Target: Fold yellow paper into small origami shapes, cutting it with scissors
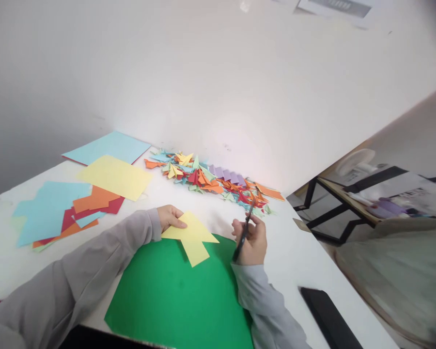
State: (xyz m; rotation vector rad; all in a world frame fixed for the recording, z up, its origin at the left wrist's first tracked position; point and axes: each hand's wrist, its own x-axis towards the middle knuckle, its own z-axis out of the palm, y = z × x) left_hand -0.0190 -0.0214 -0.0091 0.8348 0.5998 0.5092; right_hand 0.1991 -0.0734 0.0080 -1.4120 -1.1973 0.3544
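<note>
My left hand (pixel 170 217) pinches a yellow paper (pixel 193 232) at its upper left edge between thumb and fingers. The paper has a wide triangular top and a strip sticking out below, like a stubby arrow. It is held over a green mat (pixel 178 291). To the right of the paper, my right hand (pixel 252 240) is closed around a slim black tool (pixel 244 235) with a narrow tip pointing up and away. Whether the tool is a knife or scissors I cannot tell. The tool and the paper are apart.
Along the wall lies a long heap of small folded coloured papers (pixel 203 179). At the left are a yellow sheet (pixel 118 177), a blue sheet (pixel 109 148) and overlapping coloured cut pieces (pixel 54 208). A black flat object (pixel 329 315) rests near the white table's (pixel 290 252) right edge.
</note>
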